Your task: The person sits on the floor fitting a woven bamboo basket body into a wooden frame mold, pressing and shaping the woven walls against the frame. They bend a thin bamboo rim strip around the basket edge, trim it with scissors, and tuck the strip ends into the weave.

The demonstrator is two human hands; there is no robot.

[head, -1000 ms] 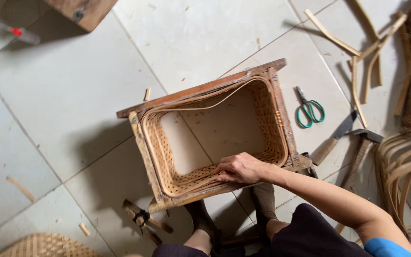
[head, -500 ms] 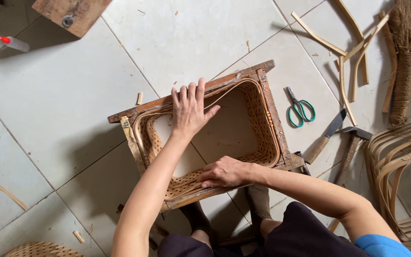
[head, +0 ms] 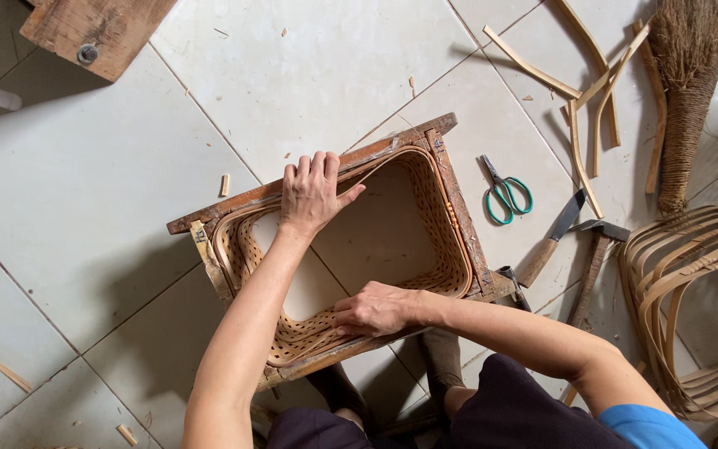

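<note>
My left hand [head: 313,193] flat on far rim of woven basket [head: 434,216] sitting in wooden frame [head: 459,195], right hand [head: 373,308] pressing near rim. All on tiled floor [head: 85,208]. Green scissors [head: 504,193], knife [head: 552,239], hammer [head: 589,258] just right of frame. Broom [head: 687,91] further right.

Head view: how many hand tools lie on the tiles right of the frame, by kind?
Scissors, green handles: 1
Knife, wooden handle: 1
Hammer: 1
Pincers, partly hidden by the wooden frame: 1
Total: 4
</note>
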